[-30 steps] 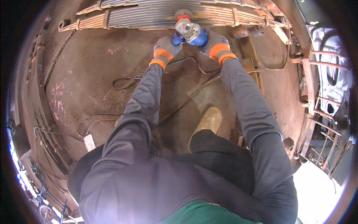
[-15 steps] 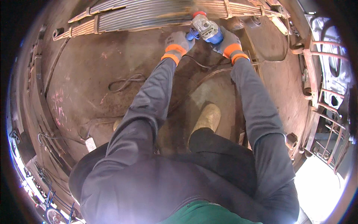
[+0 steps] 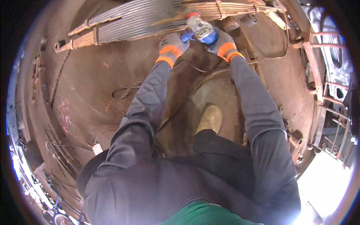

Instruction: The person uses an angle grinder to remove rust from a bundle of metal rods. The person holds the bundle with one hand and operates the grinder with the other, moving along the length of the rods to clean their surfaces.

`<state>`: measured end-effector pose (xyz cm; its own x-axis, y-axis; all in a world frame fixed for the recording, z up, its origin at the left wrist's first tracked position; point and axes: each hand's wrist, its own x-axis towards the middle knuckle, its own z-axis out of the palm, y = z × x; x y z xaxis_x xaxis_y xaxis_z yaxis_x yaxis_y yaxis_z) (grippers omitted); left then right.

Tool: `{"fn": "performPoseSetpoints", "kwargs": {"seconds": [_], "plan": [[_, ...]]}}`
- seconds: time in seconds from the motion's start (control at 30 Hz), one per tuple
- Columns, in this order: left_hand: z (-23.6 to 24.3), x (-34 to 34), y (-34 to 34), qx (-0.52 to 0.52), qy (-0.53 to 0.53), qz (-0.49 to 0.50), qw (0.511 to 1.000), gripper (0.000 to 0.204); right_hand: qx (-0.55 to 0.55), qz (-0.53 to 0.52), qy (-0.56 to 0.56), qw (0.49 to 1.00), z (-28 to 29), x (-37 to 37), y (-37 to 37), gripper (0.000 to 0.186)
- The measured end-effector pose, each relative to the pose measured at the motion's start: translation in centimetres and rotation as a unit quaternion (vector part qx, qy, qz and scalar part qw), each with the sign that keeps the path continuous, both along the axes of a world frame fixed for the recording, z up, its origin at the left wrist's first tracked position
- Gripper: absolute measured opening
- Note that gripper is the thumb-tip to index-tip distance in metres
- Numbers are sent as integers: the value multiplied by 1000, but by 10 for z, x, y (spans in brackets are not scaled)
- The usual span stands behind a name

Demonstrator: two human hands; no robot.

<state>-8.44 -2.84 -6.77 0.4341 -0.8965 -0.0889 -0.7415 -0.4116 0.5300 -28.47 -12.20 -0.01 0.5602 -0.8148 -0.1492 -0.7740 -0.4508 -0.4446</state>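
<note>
An angle grinder (image 3: 199, 26) with a grey metal head and blue body is held out in front of me in both gloved hands. My left hand (image 3: 173, 45) is closed around its blue side handle (image 3: 186, 36). Wrapped round the blue body at the other side is my right hand (image 3: 222, 42). The grinder's red-rimmed front (image 3: 193, 15) is at the leaf springs (image 3: 131, 18), beside a blurred patch; the disc itself cannot be made out. Left of the grinder the stacked leaves look bare and grey, while to the right they are rusty brown.
A dark cable (image 3: 210, 77) runs across the brown floor and loops at the left. My boot (image 3: 210, 118) stands below the grinder. More long leaves (image 3: 52, 108) lie at the left. A rusty metal frame (image 3: 313, 67) and silver panel (image 3: 333, 48) stand at the right.
The view has tilted slightly, so the springs' left end sits lower in the picture. The grinder and both hands appear a little further left, with the same grip.
</note>
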Motion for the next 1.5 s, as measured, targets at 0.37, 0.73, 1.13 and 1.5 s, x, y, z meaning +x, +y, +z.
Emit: {"fn": "performPoseSetpoints", "kwargs": {"seconds": [0.37, 0.73, 1.13, 1.5], "plan": [[63, 98, -13, 157, -175, -87, 968, 47, 173, -164, -150, 959, -19, 62, 48, 55], [191, 73, -46, 252, -349, -283, 857, 34, 250, -352, -406, 805, -5, 101, 111, 57], [213, 9, -70, 328, -471, -294, 764, 24, 249, -293, -530, 756, -71, 156, 91, 45], [201, 6, -70, 309, -470, -310, 767, 22, 315, -293, -563, 706, -69, 136, 94, 43]]}}
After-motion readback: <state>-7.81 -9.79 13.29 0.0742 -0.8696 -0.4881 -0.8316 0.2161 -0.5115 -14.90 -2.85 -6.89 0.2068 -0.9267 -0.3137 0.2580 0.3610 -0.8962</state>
